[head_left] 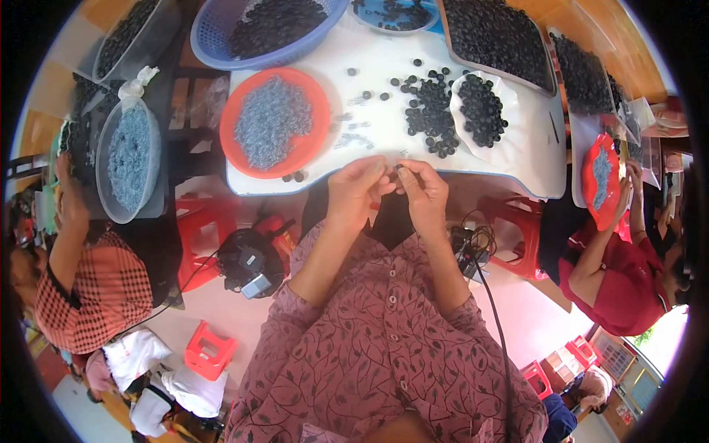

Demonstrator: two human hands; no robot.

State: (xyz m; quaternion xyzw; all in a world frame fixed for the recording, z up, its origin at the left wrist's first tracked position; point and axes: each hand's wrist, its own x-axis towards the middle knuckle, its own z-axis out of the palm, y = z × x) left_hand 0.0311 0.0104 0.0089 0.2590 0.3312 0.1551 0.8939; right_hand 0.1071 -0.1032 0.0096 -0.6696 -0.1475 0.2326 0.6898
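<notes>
A small black ring (396, 169) is pinched between the fingertips of the left hand (356, 190) and right hand (425, 193), both closed on it just off the near edge of the white table (369, 81). It is judged light, stiff and easily dropped, best gripped by its rim. Loose black rings (432, 114) and an orange dish (238, 111) of grey-blue wire pieces lie beyond

Bright, even daylight; fisheye rim seemingly blurs.

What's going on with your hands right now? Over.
Left hand and right hand together at table edge, pinching a small black ring. Orange bowl left. Nothing blocking.
</notes>
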